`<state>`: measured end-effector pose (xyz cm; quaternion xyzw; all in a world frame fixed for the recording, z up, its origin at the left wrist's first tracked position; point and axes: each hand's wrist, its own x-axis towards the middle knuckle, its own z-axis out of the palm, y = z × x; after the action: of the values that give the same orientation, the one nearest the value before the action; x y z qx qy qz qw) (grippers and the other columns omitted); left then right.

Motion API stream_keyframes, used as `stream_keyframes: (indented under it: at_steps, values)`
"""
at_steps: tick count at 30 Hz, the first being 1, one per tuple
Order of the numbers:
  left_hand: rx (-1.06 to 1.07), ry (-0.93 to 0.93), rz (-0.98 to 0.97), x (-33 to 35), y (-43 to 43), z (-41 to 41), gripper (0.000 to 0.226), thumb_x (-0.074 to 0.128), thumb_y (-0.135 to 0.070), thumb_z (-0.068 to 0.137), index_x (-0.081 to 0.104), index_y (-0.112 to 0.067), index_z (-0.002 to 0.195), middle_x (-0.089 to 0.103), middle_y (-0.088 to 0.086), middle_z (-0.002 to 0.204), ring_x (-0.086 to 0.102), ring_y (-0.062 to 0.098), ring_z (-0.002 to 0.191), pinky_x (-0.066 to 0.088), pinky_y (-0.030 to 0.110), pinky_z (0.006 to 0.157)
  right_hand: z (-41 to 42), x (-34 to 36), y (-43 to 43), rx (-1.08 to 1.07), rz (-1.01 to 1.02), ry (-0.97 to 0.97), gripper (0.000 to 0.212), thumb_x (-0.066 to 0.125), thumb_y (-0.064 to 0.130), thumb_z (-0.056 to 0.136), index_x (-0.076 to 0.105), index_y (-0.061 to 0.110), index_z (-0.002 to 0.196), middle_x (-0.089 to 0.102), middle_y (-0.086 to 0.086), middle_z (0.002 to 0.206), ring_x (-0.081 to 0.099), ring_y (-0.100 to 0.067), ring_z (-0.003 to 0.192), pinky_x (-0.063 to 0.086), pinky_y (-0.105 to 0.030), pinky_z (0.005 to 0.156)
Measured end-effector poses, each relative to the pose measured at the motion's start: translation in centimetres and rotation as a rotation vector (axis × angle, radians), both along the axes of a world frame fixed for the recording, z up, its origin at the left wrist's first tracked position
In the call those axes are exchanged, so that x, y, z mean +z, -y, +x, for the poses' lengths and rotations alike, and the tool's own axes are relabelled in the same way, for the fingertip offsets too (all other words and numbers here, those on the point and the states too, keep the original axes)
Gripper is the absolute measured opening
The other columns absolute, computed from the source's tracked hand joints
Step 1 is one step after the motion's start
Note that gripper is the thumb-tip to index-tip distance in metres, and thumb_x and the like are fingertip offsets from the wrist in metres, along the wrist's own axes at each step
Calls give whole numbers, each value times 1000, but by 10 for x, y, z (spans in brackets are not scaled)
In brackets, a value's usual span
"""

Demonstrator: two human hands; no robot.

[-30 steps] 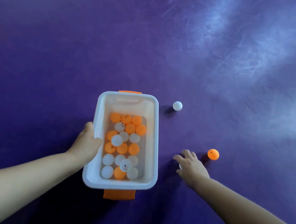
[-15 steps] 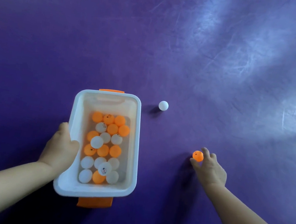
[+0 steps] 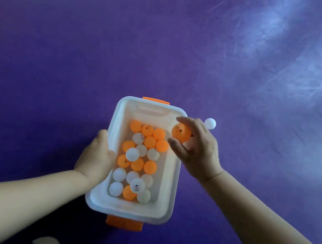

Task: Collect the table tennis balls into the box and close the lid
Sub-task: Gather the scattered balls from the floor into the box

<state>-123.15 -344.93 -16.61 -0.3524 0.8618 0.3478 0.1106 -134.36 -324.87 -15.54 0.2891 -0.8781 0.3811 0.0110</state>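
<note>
purple floor [image 3: 63,44] — maybe matting, glare right | left hand [image 3: 96,158] grips box [image 3: 173,186] | right hand [image 3: 199,152] pinches orange ball [image 3: 180,132]

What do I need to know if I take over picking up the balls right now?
Left hand grips the left rim of the white plastic box; no lid in view.
Right hand holds an orange table tennis ball over the box's far right corner.
Done: many orange and white balls lie in the box.
Left: drop this ball in, fetch the white table tennis ball on the purple floor beside that corner, then find the lid and close it.
</note>
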Motion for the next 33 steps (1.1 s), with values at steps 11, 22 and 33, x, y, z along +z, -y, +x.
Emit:
stream_keyframes:
  at_steps: [11, 22, 33]
  values:
    - [29, 7, 46, -1, 2, -1, 20, 40, -3, 85, 41, -11, 104, 53, 4, 92, 52, 30, 81, 43, 36, 68, -2, -11, 24, 256, -238, 208, 33, 48, 23, 87, 48, 5, 115, 59, -4, 109, 61, -17, 102, 50, -33, 86]
    - [-7, -8, 15, -8, 6, 0, 12, 39, 0, 86, 38, -8, 96, 52, 11, 89, 53, 32, 74, 46, 42, 64, -105, -85, -29, -184, 733, 344, 45, 42, 14, 95, 45, 28, 137, 13, -5, 157, 10, -27, 143, 33, -44, 106]
    - [-25, -36, 27, -10, 7, 1, 13, 40, -3, 89, 38, -11, 98, 52, 7, 87, 52, 27, 72, 40, 33, 55, -52, -21, 15, -203, -47, 104, 42, 46, 47, 83, 58, 19, 112, 61, 0, 83, 50, -13, 64, 41, -23, 63]
